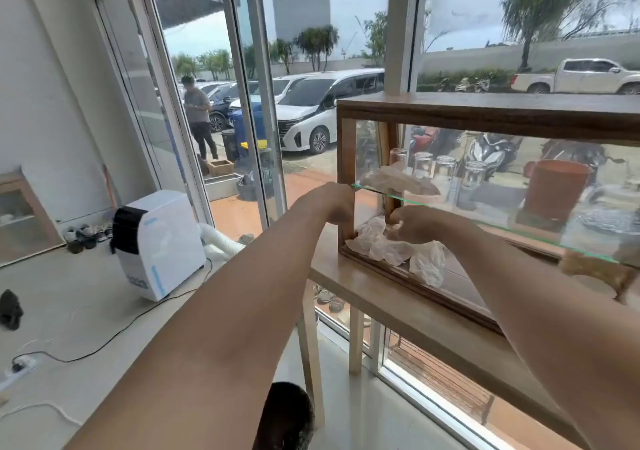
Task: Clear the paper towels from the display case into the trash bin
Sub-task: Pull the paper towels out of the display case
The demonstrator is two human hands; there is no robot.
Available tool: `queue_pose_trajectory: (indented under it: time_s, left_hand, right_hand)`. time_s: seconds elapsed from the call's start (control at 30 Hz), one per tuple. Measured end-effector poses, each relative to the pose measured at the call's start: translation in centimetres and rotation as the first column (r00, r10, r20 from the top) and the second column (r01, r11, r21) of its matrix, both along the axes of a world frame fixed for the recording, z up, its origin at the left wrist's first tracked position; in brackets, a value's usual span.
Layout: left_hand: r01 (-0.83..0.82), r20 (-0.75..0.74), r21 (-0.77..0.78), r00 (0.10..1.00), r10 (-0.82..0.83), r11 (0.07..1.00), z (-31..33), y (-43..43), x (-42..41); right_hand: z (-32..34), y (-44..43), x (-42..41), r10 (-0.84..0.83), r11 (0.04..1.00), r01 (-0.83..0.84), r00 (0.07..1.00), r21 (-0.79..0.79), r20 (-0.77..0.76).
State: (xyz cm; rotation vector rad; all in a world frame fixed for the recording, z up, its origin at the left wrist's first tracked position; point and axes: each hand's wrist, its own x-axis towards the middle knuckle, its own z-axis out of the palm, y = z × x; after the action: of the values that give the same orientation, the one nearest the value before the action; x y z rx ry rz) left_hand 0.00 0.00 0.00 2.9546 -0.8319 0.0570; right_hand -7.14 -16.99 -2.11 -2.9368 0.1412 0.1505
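Observation:
A wood-framed glass display case (485, 117) stands on a light wooden table (391, 307) by the window. Crumpled white paper towels (394, 250) lie on the case's bottom shelf at its left end. Another crumpled towel (398, 179) rests on the glass shelf above. My right hand (419, 224) is inside the case with its fingers pinched on the lower towels. My left hand (337, 204) is curled around the case's left front post. A dark round shape (287, 418) shows at the bottom edge; I cannot tell whether it is the trash bin.
Several upturned glasses (433, 165) and a terracotta pot (554, 190) stand on the glass shelf. A white portable air conditioner (159, 242) with a cord sits on the floor at left. Shoes (86, 235) line the wall. A person (199, 117) stands outside the glass door.

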Motion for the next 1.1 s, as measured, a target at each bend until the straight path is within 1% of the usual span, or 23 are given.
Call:
queue_pose_trajectory:
  time_s: [0.03,0.07,0.17,0.3,0.4,0.5,0.6,0.7,0.87,1.03,1.1]
  left_hand:
    - [0.005,-0.013,0.057,1.0,-0.004,0.998,-0.4,-0.6,0.1]
    - [0.019,-0.011,0.07,1.0,-0.018,0.997,-1.1,-1.2,0.6]
    - [0.042,-0.072,0.134,0.997,-0.032,0.99,-3.9,-2.7,2.1]
    - [0.034,-0.152,0.086,0.988,-0.021,0.996,-6.5,-4.5,4.3]
    - [0.02,-0.198,0.07,0.98,-0.006,0.997,-8.0,-5.5,4.9]
    - [0.013,-0.208,0.068,0.978,0.001,0.998,-9.4,-6.1,5.8]
    - [0.017,-0.209,0.084,0.978,0.001,0.996,-10.3,-6.9,7.1]
    - [0.035,-0.197,0.103,0.98,-0.014,0.994,-10.9,-7.6,8.4]
    - [0.07,-0.219,0.065,0.974,-0.054,0.995,-12.7,-8.3,10.5]
    - [0.167,-0.238,0.015,0.958,-0.159,0.986,-14.4,-8.7,12.9]
    - [0.215,-0.217,-0.011,0.953,-0.212,0.976,-15.1,-8.7,14.1]
  right_hand:
    - [-0.8,-0.2,0.5,-0.003,1.0,0.002,0.999,-0.023,-0.043]
    - [-1.5,-0.5,0.9,0.012,1.0,-0.013,0.998,-0.021,-0.064]
    - [-4.4,-1.0,2.6,0.014,1.0,-0.018,0.989,-0.022,-0.15]
    - [-6.9,-2.2,4.9,0.015,0.991,-0.032,0.991,-0.129,-0.132]
    - [-7.9,-2.8,6.0,0.011,0.988,-0.026,0.995,-0.15,-0.1]
    - [-8.9,-3.4,6.9,-0.047,0.989,0.039,0.998,-0.143,-0.051]
    - [-9.7,-4.0,8.4,-0.146,0.981,0.144,0.989,-0.126,-0.007]
    - [-10.2,-4.6,9.6,-0.208,0.965,0.209,0.978,-0.158,0.02]
    - [-11.1,-5.8,11.6,-0.279,0.942,0.264,0.959,-0.208,-0.047]
    - [-11.4,-6.5,13.6,-0.321,0.914,0.272,0.939,-0.3,-0.126]
    - [-11.3,-6.5,14.2,-0.333,0.908,0.27,0.929,-0.32,-0.159]
